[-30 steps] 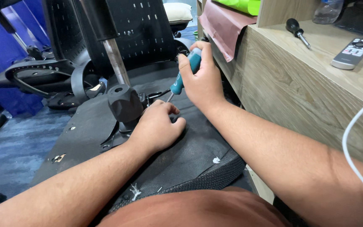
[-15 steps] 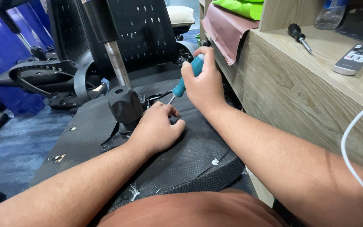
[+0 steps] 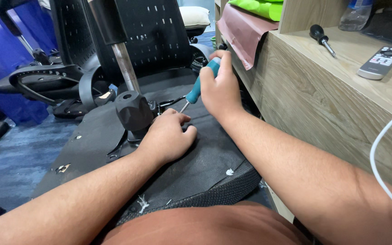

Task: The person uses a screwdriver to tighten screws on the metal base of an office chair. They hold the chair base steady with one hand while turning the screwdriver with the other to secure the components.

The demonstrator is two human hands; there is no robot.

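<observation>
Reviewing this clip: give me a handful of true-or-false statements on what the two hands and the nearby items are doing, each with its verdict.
1. The right hand holds a teal-handled screwdriver. True.
2. The left hand rests flat on the wooden desk. False: it lies on the black underside of the chair seat, near the screwdriver's tip.
3. A second, black-handled screwdriver lies on the wooden desk. True.
4. The remote control is in the left hand. False: it lies on the desk, untouched.
5. The screwdriver's tip points up toward the camera. False: it angles down toward the chair mechanism beside the black knob.
</observation>
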